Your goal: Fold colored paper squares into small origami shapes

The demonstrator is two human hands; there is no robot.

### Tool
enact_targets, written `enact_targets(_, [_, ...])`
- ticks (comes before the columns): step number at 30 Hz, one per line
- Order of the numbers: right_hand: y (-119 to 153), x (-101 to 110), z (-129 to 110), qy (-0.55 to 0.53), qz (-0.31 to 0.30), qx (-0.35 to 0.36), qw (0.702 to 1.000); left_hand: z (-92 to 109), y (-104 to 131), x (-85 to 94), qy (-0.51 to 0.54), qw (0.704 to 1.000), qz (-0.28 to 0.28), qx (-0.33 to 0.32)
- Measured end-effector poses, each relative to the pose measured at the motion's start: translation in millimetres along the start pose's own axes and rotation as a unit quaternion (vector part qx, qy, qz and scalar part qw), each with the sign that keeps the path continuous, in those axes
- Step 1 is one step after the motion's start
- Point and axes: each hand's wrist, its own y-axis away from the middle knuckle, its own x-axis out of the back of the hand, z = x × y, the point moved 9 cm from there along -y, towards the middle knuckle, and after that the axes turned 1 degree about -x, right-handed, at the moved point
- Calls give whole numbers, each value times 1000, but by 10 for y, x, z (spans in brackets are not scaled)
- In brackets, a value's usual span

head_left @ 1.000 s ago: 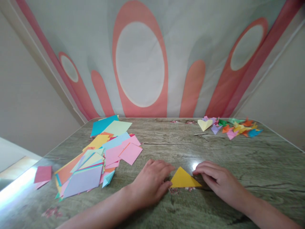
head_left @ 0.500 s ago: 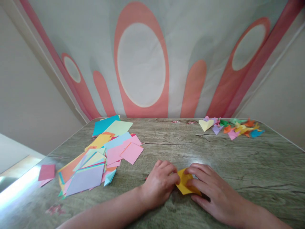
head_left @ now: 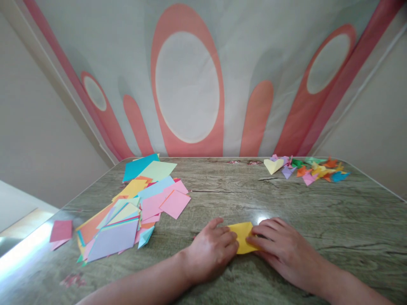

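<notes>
A piece of yellow origami paper (head_left: 243, 237), folded, lies near the front of the table between my two hands. My left hand (head_left: 213, 248) is closed over its left end, fingers curled onto the paper. On the right end, my right hand (head_left: 280, 248) grips the paper with thumb and fingers. Both ends of the paper are hidden under the fingers, and its middle shows as a flat yellow band.
Loose coloured paper sheets (head_left: 114, 241) spread over the left of the wood-grain table (head_left: 222, 199). Two pink squares (head_left: 61, 231) lie further left. Folded paper figures (head_left: 321, 170) sit at the back right beside a pale yellow paper heart (head_left: 273, 166). A patterned cloth (head_left: 235, 84) hangs behind.
The yellow paper has turned and now lies more level, stretched between my hands. My left hand has rolled flatter over its end; my right thumb has moved in under the paper.
</notes>
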Motion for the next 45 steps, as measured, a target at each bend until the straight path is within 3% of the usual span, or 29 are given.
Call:
enact_targets(3, [25,28,13,18,21,6,1000,-27,6,25,42,999,18,7])
enact_targets(8, [79,-36,110,-7,23,-25,999,-167,27,91,132,986,58,89])
enact_targets(14, [68,-173,298,-70,-7,-132,989,-382,62,69,178,959,55,214])
enact_targets(17, [66,-203,363,-68,-10,-180,981,-442,72,44,184,951,41,246])
enact_targets(22, [95,-220,414,-41,1,-214,976,-441,70,36,165,952,29,257])
enact_targets(29, [126,-238,432,-16,37,-201,979,-428,67,11,152,952,23,264])
enact_targets(45, [111,-224,493,3,17,-247,969,-490,47,-51,163,949,26,269])
